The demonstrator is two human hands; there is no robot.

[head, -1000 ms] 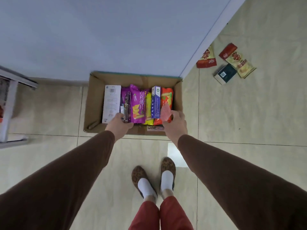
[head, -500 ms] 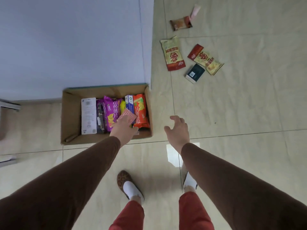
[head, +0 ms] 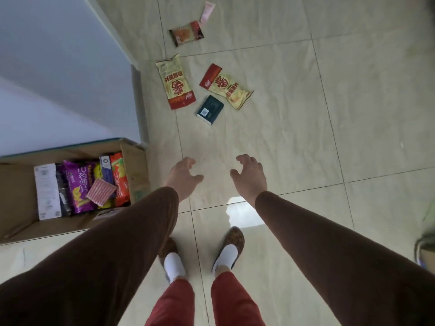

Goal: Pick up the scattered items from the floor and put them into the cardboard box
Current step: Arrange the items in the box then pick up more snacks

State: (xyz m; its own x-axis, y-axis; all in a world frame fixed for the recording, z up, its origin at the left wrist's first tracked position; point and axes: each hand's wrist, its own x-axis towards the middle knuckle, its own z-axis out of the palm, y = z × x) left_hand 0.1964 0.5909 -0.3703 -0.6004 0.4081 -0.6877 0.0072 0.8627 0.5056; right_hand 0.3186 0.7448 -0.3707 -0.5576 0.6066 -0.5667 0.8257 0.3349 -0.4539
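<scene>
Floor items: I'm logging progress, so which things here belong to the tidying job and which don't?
Job:
cardboard box
two yellow-red snack bags
dark small box
brown snack packet
pink tube
left hand and right hand, both empty

Not the job:
slippers
wall

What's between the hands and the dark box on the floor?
Nothing visible. Bare tile lies between the left hand, the right hand and the dark box. Both hands are empty; the two yellow-red snack bags flank it beyond.
</scene>
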